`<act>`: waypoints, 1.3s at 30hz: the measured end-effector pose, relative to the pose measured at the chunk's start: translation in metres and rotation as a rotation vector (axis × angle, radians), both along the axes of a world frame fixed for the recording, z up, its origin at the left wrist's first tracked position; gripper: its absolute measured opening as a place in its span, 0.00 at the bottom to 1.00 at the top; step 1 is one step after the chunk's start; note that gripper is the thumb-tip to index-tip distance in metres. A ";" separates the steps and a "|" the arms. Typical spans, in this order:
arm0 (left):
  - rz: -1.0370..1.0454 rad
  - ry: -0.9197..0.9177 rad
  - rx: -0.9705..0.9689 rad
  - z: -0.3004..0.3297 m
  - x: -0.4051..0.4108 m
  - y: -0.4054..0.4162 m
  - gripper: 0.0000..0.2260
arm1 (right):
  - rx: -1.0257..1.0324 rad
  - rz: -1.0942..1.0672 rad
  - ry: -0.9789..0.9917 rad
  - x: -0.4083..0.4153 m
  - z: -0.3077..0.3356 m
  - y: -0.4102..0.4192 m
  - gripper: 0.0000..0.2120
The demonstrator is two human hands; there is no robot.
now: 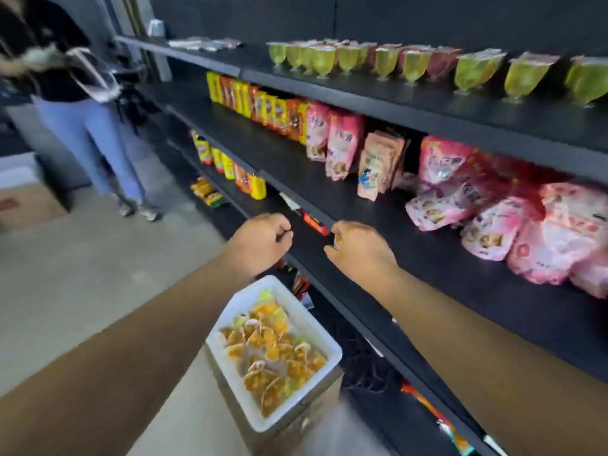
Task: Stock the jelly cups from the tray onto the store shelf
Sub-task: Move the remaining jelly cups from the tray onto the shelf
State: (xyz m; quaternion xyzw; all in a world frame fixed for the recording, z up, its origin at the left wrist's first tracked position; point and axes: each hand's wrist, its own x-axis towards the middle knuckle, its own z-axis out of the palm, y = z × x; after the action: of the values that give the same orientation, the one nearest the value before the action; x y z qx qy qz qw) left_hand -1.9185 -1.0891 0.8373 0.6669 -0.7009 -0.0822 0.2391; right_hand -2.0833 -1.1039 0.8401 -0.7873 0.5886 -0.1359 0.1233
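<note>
**Jelly cups in the tray, both hands raised at the shelf edge**

A white tray (329, 327) sits on a box (296, 419) down by the foot of the shelving, with orange and a few green jelly cups (273, 353) piled loosely inside it. More jelly cups, green and some pink, stand in a row (388, 65) along the front edge of the top shelf (493, 110).

The left hand (260, 240) is clenched into a fist just off the front edge of the middle shelf (427, 268); whether anything is inside it cannot be made out. The right hand (358, 246) curls its fingers round what looks like a small yellowish item, mostly hidden.

On the middle shelf, pink snack bags (493, 209) lean and lie toward the right end, and yellow and orange packets (256, 103) stand at the left. The printing on them is too blurred to read. Another person (82, 110) stands at the far left end.
</note>
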 end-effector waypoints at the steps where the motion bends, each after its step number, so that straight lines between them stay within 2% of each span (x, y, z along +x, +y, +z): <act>1: 0.027 0.012 0.043 -0.014 0.009 0.012 0.10 | 0.041 0.023 0.018 0.010 -0.016 0.009 0.19; 3: 0.060 0.044 0.113 -0.037 0.028 0.035 0.09 | 0.124 0.057 0.044 0.028 -0.044 0.023 0.19; 6: 0.092 -0.054 0.170 -0.064 0.059 0.059 0.11 | 0.200 0.068 0.086 0.052 -0.079 0.038 0.18; 12: 0.173 -0.077 0.271 -0.120 0.126 0.079 0.15 | 0.328 0.039 0.132 0.100 -0.134 0.045 0.18; 22: 0.049 -0.046 0.420 -0.190 0.223 0.043 0.16 | 0.567 -0.328 0.036 0.166 -0.198 0.025 0.18; 28: -0.059 -0.034 0.637 -0.235 0.234 0.022 0.16 | 0.688 -0.470 -0.020 0.171 -0.237 0.029 0.18; 35: 0.025 0.051 0.771 -0.275 0.226 -0.015 0.16 | 0.830 -0.616 -0.094 0.144 -0.302 0.009 0.18; 39: 0.068 0.040 0.839 -0.309 0.221 -0.036 0.16 | 0.938 -0.694 -0.166 0.133 -0.349 -0.011 0.09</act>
State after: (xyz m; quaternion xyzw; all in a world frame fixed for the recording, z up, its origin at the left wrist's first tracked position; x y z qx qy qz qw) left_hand -1.6971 -1.1248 0.5279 0.7274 -0.5796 -0.3654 -0.0372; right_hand -1.9504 -1.1145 0.4907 -0.3967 0.7974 0.0457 0.4524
